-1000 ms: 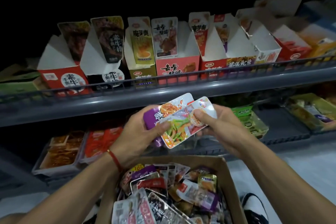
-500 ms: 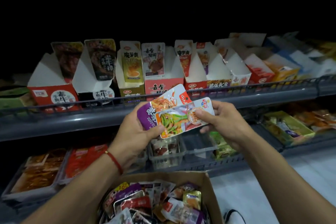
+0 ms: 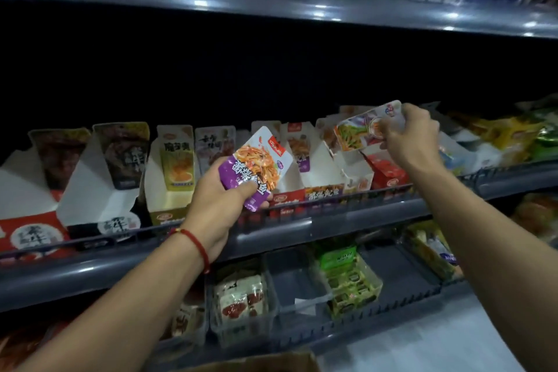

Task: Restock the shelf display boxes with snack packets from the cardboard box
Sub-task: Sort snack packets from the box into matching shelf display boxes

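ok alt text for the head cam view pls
A person's left hand holds a purple noodle snack packet before a shelf of display boxes, while the right hand lowers a green-bean snack packet toward an open white box. A cardboard box edge shows below.

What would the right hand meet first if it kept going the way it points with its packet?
Probably the open white display box just below and beyond the packet held by the right hand; depth is unclear.
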